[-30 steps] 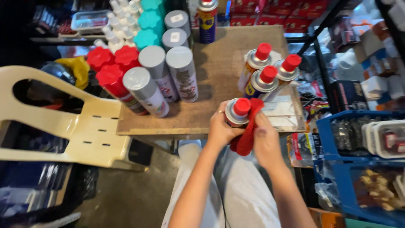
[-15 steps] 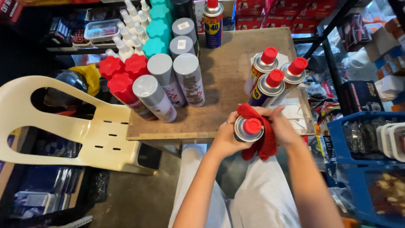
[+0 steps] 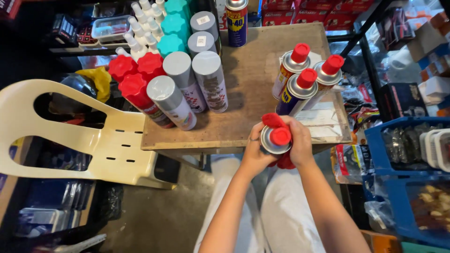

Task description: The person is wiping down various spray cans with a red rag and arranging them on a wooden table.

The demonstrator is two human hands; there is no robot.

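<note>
The wooden table (image 3: 253,93) fills the middle of my view, its far edge lost among shelves of dark clutter I cannot sort out. To my left a cream plastic chair (image 3: 93,136) pushes up against the table's side, its outer end cut off by the frame. On my right sit blue crates (image 3: 375,150), only partly in view, their contents too blurred to name.

On the table's left part stands a crowd of cans: silver-capped ones (image 3: 197,84), red-capped ones (image 3: 136,75) and teal-capped ones (image 3: 171,28), the rear rows overlapping so I cannot count them. Three blue-and-yellow spray cans with red caps (image 3: 307,77) stand together at the right side.

My lap, in pale trousers (image 3: 281,220), lies below the table's near edge. Just over that edge I hold a spray can (image 3: 276,139), seen from the top, so its body is hidden beneath its silver shoulder and red cap. My left hand (image 3: 255,150) is wrapped around its left side. My right hand (image 3: 300,140) grips the other side, pressing a red cloth (image 3: 283,161) against the can; most of the cloth is buried under my fingers, showing only above and below them.
</note>
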